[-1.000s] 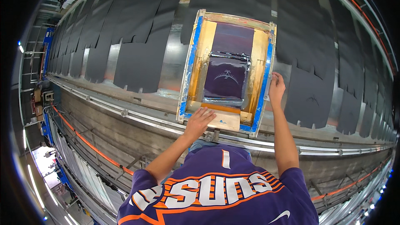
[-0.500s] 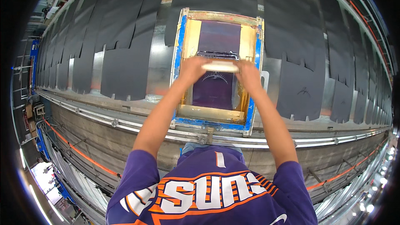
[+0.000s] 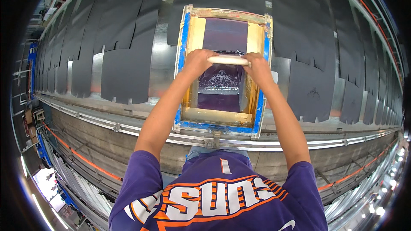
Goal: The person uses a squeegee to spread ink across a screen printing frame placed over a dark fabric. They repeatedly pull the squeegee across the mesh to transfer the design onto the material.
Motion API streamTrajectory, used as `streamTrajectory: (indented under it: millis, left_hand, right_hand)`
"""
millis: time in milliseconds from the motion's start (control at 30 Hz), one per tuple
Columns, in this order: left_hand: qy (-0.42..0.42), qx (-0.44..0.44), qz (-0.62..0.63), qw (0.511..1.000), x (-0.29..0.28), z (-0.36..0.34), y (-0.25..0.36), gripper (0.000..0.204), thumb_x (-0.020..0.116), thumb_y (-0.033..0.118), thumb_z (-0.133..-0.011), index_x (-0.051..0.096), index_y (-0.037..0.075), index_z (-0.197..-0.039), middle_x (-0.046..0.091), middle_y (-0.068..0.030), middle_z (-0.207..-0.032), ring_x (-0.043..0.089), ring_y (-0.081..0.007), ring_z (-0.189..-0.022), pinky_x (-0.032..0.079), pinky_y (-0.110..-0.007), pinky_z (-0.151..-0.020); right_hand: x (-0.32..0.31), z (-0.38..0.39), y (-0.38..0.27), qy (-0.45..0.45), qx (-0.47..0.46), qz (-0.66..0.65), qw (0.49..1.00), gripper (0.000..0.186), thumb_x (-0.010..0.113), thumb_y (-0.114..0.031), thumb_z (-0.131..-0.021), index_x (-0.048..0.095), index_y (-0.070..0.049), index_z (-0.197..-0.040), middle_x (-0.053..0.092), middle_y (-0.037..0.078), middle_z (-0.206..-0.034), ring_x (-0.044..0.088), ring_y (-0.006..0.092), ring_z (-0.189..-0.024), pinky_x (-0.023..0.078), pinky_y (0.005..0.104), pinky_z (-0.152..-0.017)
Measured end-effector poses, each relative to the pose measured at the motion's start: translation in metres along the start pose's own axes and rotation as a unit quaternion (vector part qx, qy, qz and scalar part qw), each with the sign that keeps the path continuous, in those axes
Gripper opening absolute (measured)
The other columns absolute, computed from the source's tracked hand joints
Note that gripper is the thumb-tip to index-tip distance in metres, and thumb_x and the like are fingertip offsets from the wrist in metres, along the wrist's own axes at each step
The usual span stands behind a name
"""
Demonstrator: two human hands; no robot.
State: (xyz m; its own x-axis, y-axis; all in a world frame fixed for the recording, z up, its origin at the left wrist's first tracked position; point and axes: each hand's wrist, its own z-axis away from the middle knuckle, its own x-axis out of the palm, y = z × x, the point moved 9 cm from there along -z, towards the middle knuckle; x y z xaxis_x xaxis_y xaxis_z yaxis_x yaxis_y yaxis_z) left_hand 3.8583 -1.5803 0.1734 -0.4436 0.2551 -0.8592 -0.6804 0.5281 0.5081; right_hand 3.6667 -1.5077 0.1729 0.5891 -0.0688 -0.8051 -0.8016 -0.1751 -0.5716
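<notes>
Both ends of a pale-handled squeegee (image 3: 228,60) are gripped, by my left hand (image 3: 198,63) and my right hand (image 3: 258,67), fingers wrapped round it. It lies crosswise inside a screen printing frame (image 3: 183,42), whose rim is lined with blue tape. Dark purple mesh (image 3: 224,34) shows in the frame's middle, between yellowish side strips. Just beyond the squeegee runs a glossy dark ridge of ink (image 3: 233,52). On my side of it, a light fan-shaped design (image 3: 221,77) and a wet, shiny patch show in the mesh. The squeegee's blade is hidden beneath the handle and hands.
Under the frame, a long table carries rows of dark fabric pieces (image 3: 128,72); one at the right bears a small dark print (image 3: 314,92). Along its near edge runs a metal rail (image 3: 291,147), with a clamp-like block (image 3: 217,139) at the frame. Orange lines follow the walkway.
Both hands have moved the squeegee a little farther away from me, along the mesh. More of the light design and a wet, speckled patch now show on my side.
</notes>
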Motion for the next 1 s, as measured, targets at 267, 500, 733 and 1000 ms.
streamTrajectory:
  millis: [267, 500, 733, 1000]
  left_hand:
    - [0.015, 0.034, -0.046, 0.998, 0.039, 0.140, 0.044, 0.038, 0.067, 0.000, -0.076, 0.078, 0.013, -0.110, 0.075, -0.0099, -0.112, 0.072, -0.0281, -0.103, 0.057, -0.040, -0.089]
    - [-0.079, -0.117, 0.066, 0.988, 0.008, 0.038, -0.010, 0.043, 0.076, 0.007, -0.078, 0.075, 0.015, -0.120, 0.076, -0.0148, -0.104, 0.075, -0.0269, -0.086, 0.058, -0.036, -0.082]
    - [0.052, 0.018, 0.014, 0.998, 0.015, 0.070, 0.016, 0.052, 0.070, -0.001, -0.078, 0.072, 0.017, -0.126, 0.070, -0.0069, -0.128, 0.066, -0.0290, -0.117, 0.052, -0.039, -0.101]
    - [-0.004, 0.039, 0.051, 0.998, 0.003, 0.227, 0.025, 0.072, 0.066, -0.005, -0.074, 0.057, 0.015, -0.143, 0.055, -0.0071, -0.149, 0.048, -0.0315, -0.140, 0.034, -0.045, -0.121]
  right_hand:
    - [0.032, 0.141, -0.036, -0.064, 0.026, -0.033, 0.997, 0.051, 0.078, -0.002, -0.074, 0.066, -0.003, -0.123, 0.064, 0.016, -0.129, 0.060, 0.0358, -0.120, 0.050, 0.0441, -0.104]
    - [-0.037, 0.119, 0.106, 0.197, 0.218, -0.102, 0.950, 0.043, 0.078, -0.025, -0.090, 0.067, -0.007, -0.127, 0.066, 0.014, -0.109, 0.061, 0.0243, -0.094, 0.051, 0.0405, -0.083]
    - [-0.003, 0.098, 0.134, 0.197, 0.315, -0.242, 0.896, 0.023, 0.065, -0.020, -0.099, 0.071, -0.008, -0.117, 0.061, 0.010, -0.069, 0.055, 0.0156, -0.065, 0.046, 0.0350, -0.064]
    - [-0.023, 0.059, 0.047, 0.280, 0.227, -0.212, 0.908, 0.019, 0.062, -0.019, -0.101, 0.071, -0.005, -0.110, 0.060, 0.002, -0.072, 0.049, 0.0094, -0.065, 0.042, 0.0307, -0.060]
